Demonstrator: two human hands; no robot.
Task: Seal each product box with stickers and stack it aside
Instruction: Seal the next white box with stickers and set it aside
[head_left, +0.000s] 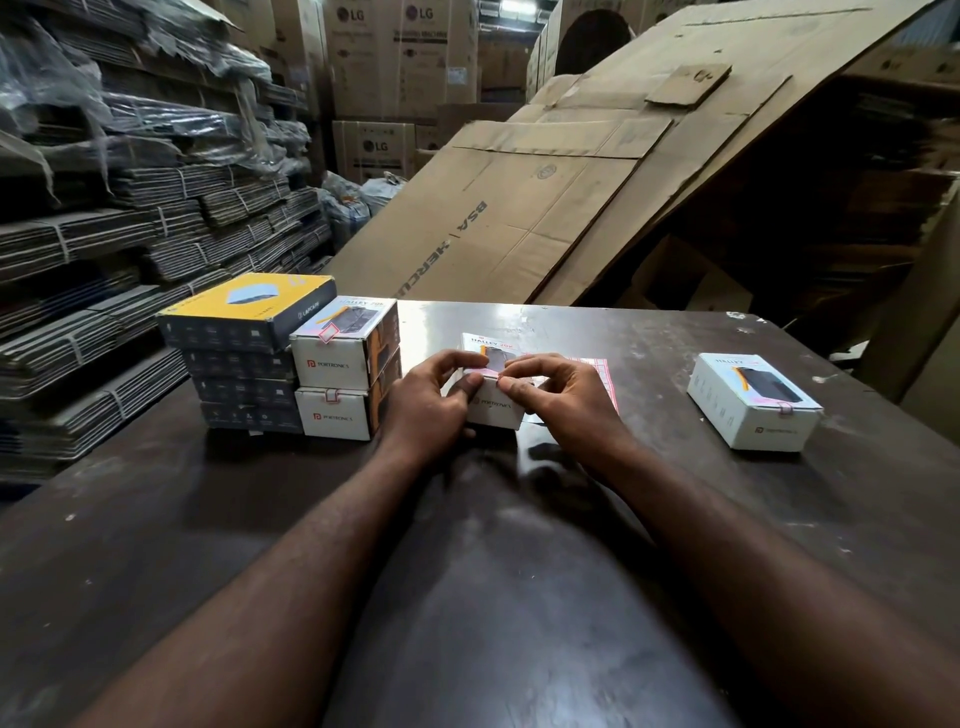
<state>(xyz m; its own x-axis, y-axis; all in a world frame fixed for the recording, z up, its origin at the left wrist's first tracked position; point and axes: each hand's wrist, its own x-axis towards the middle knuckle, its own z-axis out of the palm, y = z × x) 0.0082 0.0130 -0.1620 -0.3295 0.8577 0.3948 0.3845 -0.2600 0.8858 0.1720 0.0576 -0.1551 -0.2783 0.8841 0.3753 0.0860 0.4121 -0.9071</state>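
Beyond the bench's left edge, tied bundles of flattened cardboard are piled high, some under plastic wrap. At the far left corner of the bench stands a stack of four grey boxes, and the top one has a yellow lid. Touching its right side is a stack of two white Portronics boxes. Each of these carries a small red-edged sticker folded over its near top edge.

Just right of that pair, near the middle of the bench toward the far edge, lies the middle box, white and flat on the surface with its logo end facing the person. The left hand grips its left end, fingers curled over the top and thumb pressed on the near face. A pink sticker sits on the box's near top edge between the two hands. The right hand pinches that same edge from the right, forefinger on top and thumb on the near face. Whether its fingertips rest on the sticker itself cannot be told.

A sticker sheet with red print lies flat on the bench, showing beyond the right hand and partly hidden by it.

Well apart, toward the right edge, a lone white box lies flat with a sticker over its near top edge.

Behind the far edge lean large flattened cartons, and printed LG cartons stand at the back.
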